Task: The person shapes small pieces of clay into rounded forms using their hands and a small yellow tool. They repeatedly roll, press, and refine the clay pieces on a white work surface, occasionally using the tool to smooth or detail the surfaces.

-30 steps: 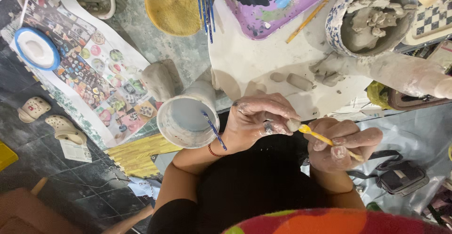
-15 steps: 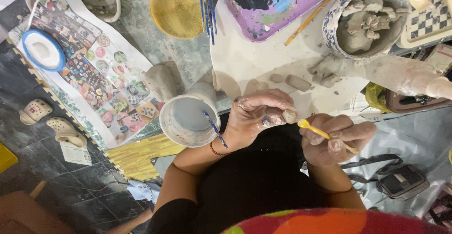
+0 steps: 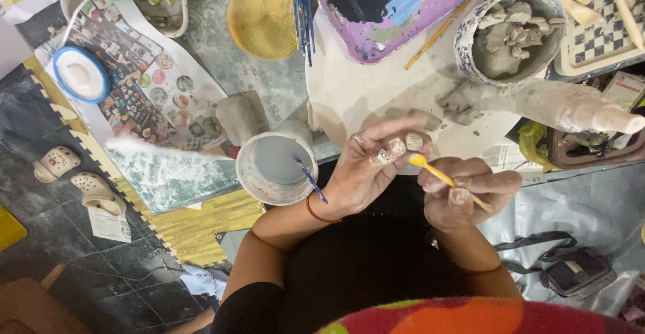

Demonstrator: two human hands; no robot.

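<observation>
My left hand was raised, clay-smeared fingers pinched together, wrist bent. My right hand was curled into a loose fist just beside it, both forearms drawn in close.

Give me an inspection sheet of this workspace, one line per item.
Surface: white board, smeared with clay; printed paper beside it.
Job's things: left hand pinches a small clay piece; right hand holds a yellow tool to it.
Clutter: water cup with blue brush, bowl of clay lumps, paint palette, yellow dish.
Grippers: both hands closed, clay-smeared.
Cables: nothing seen.
Surroundings: shoes on dark floor; black bag.
</observation>
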